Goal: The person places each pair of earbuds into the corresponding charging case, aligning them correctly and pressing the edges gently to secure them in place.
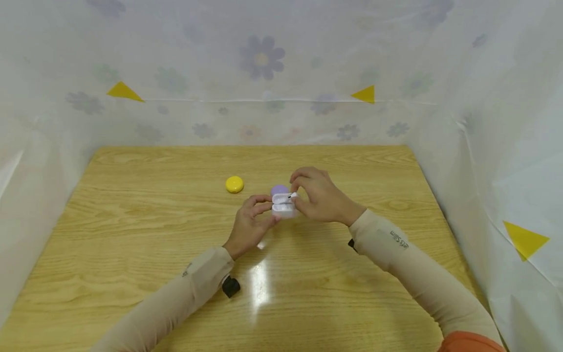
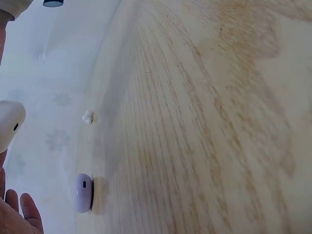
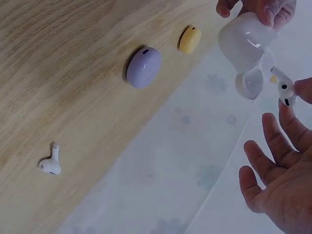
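My left hand grips a white earbud case above the table, its lid raised. Between thumb and index finger, my right hand pinches a white wireless earbud just by the opened case. In the right wrist view the earbud's stem points toward the case, apart from it as far as I can see, and the other fingers are spread. A second white earbud lies on the table; the right hand hides it in the head view. Whether the case holds anything is unclear.
Beyond the white case a purple rounded case lies on the wooden table. To its left is a yellow rounded case. Pale flower-printed sheeting with yellow triangles stands around the back and sides.
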`<state>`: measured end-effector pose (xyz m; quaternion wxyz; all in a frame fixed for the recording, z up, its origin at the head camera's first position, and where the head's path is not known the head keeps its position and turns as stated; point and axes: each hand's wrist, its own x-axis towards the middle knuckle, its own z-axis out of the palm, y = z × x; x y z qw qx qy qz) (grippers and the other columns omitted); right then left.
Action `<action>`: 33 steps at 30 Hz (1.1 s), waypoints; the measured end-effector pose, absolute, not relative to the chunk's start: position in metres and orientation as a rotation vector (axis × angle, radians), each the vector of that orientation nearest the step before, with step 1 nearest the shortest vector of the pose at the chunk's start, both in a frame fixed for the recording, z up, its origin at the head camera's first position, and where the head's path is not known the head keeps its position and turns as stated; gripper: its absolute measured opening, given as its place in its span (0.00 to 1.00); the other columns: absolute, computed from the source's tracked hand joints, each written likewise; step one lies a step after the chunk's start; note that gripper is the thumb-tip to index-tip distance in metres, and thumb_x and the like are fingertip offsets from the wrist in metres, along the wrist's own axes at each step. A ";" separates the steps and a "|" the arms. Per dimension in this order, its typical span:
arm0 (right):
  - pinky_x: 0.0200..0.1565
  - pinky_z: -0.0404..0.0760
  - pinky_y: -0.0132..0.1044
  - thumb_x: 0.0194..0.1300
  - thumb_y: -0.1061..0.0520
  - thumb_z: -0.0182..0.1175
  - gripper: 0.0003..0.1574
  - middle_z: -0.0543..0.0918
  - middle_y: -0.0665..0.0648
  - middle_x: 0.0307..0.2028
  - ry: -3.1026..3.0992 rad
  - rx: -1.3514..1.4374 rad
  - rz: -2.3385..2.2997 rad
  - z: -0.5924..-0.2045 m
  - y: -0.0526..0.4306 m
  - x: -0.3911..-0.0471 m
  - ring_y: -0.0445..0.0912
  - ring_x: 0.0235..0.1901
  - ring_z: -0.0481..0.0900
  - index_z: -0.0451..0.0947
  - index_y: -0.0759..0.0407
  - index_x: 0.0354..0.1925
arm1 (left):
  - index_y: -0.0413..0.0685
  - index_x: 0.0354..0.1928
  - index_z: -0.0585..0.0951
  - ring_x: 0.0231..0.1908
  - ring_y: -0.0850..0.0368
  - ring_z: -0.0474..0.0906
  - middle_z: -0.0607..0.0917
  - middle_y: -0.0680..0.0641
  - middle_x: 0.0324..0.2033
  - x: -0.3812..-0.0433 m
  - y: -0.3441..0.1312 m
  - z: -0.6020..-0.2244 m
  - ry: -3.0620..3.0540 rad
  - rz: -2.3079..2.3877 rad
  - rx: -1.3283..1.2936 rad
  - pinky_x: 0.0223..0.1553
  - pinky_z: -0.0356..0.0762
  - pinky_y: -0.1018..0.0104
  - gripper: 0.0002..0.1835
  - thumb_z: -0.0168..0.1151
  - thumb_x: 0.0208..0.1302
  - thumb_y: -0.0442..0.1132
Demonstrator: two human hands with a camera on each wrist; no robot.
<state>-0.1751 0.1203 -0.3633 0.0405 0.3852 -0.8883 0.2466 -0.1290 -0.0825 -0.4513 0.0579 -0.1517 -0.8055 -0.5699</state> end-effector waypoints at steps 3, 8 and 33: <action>0.55 0.69 0.61 0.55 0.60 0.61 0.03 0.81 0.61 0.46 -2.715 1.135 0.772 -0.365 0.124 -0.177 0.56 0.53 0.75 0.77 0.60 0.30 | 0.39 0.45 0.85 0.56 0.46 0.73 0.80 0.42 0.50 -0.130 -0.083 -0.450 -2.430 -1.703 -0.429 0.60 0.68 0.49 0.16 0.71 0.53 0.35; 0.53 0.71 0.59 0.56 0.60 0.60 0.03 0.82 0.62 0.46 -2.744 1.102 0.763 -0.367 0.128 -0.177 0.57 0.52 0.76 0.78 0.59 0.29 | 0.38 0.45 0.85 0.56 0.45 0.72 0.80 0.42 0.50 -0.130 -0.082 -0.449 -2.410 -1.688 -0.400 0.60 0.67 0.50 0.16 0.71 0.53 0.35; 0.55 0.75 0.52 0.61 0.54 0.64 0.11 0.84 0.61 0.42 -2.784 1.070 0.843 -0.378 0.121 -0.171 0.57 0.50 0.78 0.76 0.58 0.26 | 0.34 0.48 0.83 0.58 0.45 0.71 0.79 0.41 0.51 -0.129 -0.081 -0.450 -2.341 -1.776 -0.338 0.62 0.66 0.49 0.17 0.69 0.56 0.34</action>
